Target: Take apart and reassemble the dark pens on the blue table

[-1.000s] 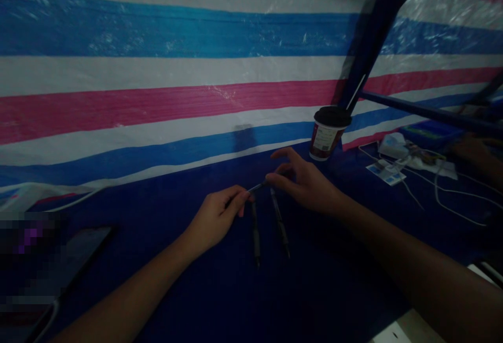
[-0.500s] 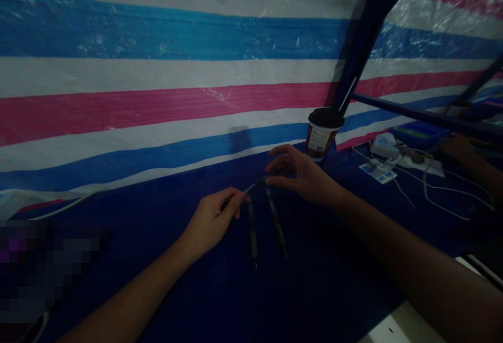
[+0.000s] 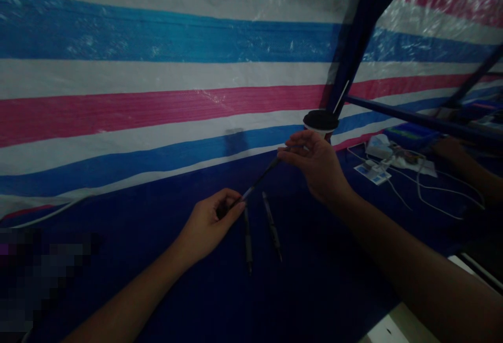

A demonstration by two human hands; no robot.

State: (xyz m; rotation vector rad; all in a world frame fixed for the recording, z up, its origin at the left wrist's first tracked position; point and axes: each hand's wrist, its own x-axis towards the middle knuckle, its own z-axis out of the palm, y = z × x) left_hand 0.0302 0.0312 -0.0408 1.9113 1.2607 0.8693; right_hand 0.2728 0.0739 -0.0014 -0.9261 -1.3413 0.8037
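Observation:
My left hand (image 3: 214, 222) pinches the lower end of a slim dark pen (image 3: 262, 176) between thumb and fingers. From there the pen slants up to the right, and the fingertips of my right hand (image 3: 316, 164) close on its upper end. A clear-looking stretch shows near the left fingertips; the rest looks dark. Whether it is one piece or a pen and a part drawn from it, I cannot tell. Below it, two more dark pens lie on the blue tabletop: a left pen (image 3: 248, 240) and a right pen (image 3: 272, 227), both with tips toward me.
Behind my right hand stands a lidded paper cup (image 3: 321, 119). White cables (image 3: 422, 185) and a printed card (image 3: 372, 172) lie to the right, near another person's arm (image 3: 466, 162). A striped plastic sheet (image 3: 165, 115) and a blue metal frame (image 3: 356, 44) border the table.
My right hand has moved up and to the right, away from my left hand. More of the pen's length now shows between them. The view has shifted slightly.

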